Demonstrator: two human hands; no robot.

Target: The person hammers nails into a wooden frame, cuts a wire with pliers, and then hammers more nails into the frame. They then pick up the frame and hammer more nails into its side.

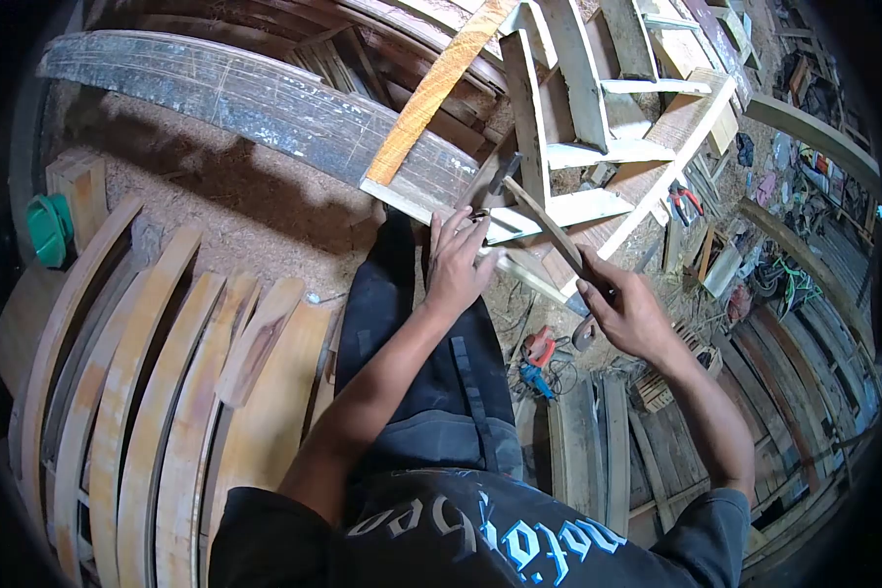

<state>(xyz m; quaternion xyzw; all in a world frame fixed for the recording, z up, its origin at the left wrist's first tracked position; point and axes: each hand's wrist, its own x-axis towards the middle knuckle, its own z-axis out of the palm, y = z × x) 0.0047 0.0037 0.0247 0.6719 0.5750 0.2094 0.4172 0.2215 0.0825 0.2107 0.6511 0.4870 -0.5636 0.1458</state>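
My right hand [619,304] is closed around the wooden handle of a hammer [549,223]. The dark hammer head tilts up just above a joint in a wooden frame [647,186] of pale slats and boards. My left hand [456,257] lies on the near edge of this frame, fingers stretched and thumb apart, close to the hammer head. A small dark thing by its fingertips is too small to make out. Beside that hand, an orange-toned wooden strip [431,98] crosses a worn, paint-spotted plank [235,93].
Curved and straight boards [132,382] stand at the left, near a green plastic container [49,230]. Red-handled pliers [686,201] lie right of the frame. A red and blue power tool [539,363] with a cord sits below on the floor. More timber [794,382] fills the right side.
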